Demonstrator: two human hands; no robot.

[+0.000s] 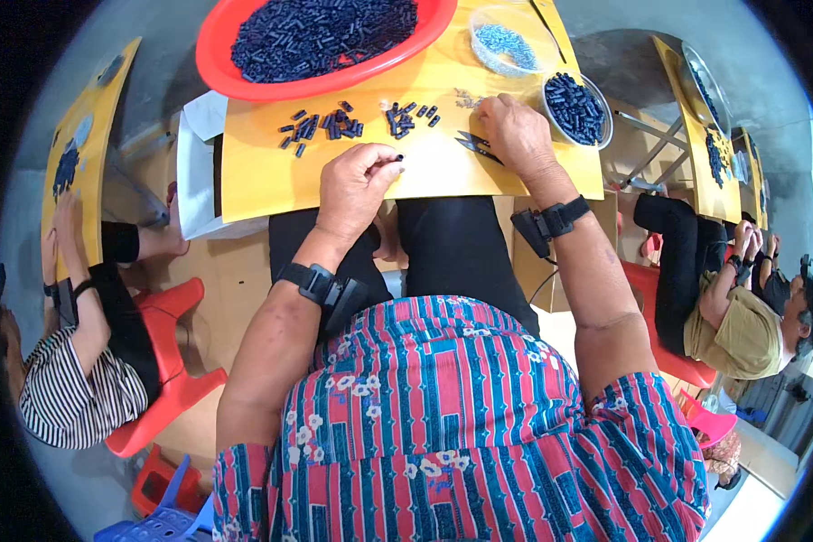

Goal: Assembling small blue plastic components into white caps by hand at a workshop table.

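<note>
My left hand (357,188) is closed at the table's near edge, thumb and forefinger pinching a small dark cylindrical piece whose end shows at the fingertips. My right hand (519,140) reaches over the yellow tabletop (271,185) with its fingers curled together beside a scatter of tiny pale pieces (467,98). Whatever those fingertips hold is too small to make out. Black-bladed snips (481,150) lie just left of the right hand. Loose dark cylindrical pieces (341,124) are spread in small groups beyond my left hand.
A large red basin (210,54) of dark pieces stands at the far left. At the right are a clear tub (608,126) of dark pieces and a clear container (479,18) with light blue bits. Seated people work at yellow tables on both sides, near red stools (167,339).
</note>
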